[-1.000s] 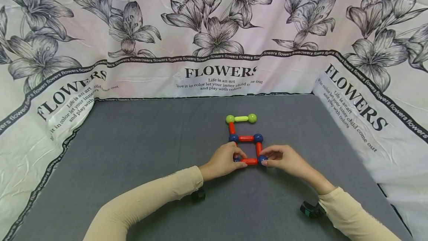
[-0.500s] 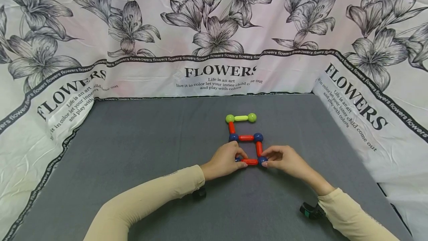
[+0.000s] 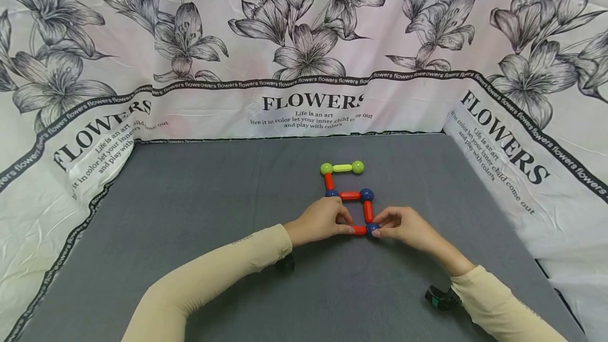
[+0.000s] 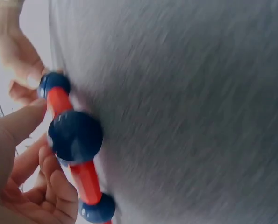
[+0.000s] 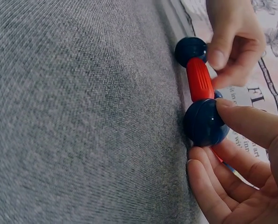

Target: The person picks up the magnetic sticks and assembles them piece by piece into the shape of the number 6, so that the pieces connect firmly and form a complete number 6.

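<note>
A figure of magnetic building sticks and balls lies flat on the grey cloth. My left hand [image 3: 320,220] pinches the bottom red magnetic stick [image 3: 359,230] near its left end, thumb in front and fingers behind. The lower-left blue ball [image 4: 78,135], hidden in the head view, shows beside that hand in the left wrist view. My right hand [image 3: 402,226] pinches the lower-right blue ball [image 5: 206,122] between thumb and fingers. Above, a red stick [image 3: 350,195] joins the upper-left blue ball [image 3: 332,193] and upper-right blue ball [image 3: 367,194].
A lime-green stick [image 3: 342,168] between two green balls tops the figure, linked by a short red stick [image 3: 329,181]. Black wrist devices [image 3: 442,297] sit under both forearms. A white flower-printed cloth [image 3: 304,110] hangs around the back and sides of the grey surface [image 3: 214,189].
My left hand has shifted slightly up and right, covering the lower-left blue ball and more of the bottom stick. The right hand and the figure stay nearly in place.
</note>
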A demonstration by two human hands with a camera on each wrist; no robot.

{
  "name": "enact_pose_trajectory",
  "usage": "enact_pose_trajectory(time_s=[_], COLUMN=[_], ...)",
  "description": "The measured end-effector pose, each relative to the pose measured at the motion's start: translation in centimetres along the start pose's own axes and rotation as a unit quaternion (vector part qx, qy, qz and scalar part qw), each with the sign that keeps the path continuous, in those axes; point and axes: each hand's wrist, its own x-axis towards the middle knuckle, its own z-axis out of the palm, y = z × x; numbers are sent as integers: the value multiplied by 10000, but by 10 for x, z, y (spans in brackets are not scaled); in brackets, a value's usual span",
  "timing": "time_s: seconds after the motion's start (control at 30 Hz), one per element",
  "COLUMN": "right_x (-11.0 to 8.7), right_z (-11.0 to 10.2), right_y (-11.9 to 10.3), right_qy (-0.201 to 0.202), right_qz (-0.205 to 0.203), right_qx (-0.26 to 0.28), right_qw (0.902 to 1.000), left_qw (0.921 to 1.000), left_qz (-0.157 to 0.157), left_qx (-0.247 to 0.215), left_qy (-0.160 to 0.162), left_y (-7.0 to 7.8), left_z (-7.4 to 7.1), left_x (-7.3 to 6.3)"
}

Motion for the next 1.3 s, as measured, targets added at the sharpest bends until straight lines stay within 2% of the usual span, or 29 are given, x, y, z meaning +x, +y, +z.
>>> enact_pose_trajectory(time_s=[0.2,0.47,0.57,0.67,0.8,1.0,1.1,1.3], right_x=[0,1,2,2,2,2,3,5], right_z=[0,1,1,1,0,0,0,-1], right_y=[5,7,8,8,6,5,5,7], right_qy=[-61,-151,-168,-179,-225,-260,-258,-285], right_qz=[-14,41,29,15,32,113,84,155], right_qx=[207,411,418,398,401,484,515,493], right_qw=[9998,9990,9990,9990,9989,9984,9983,9983], left_qw=[9992,9959,9937,9904,9855,9787,9757,9729], left_qz=[396,865,1072,1216,1238,1040,934,929], left_qx=[-56,256,123,-47,-215,-532,-647,-525], left_qy=[-56,-85,-306,-658,-1138,-1689,-1872,-2051], left_y=[-3,-7,-12,-15,-16,-17,-17,-17], left_z=[-12,-18,-18,-18,-17,-13,-13,-12], left_x=[23,55,67,75,84,90,93,96])
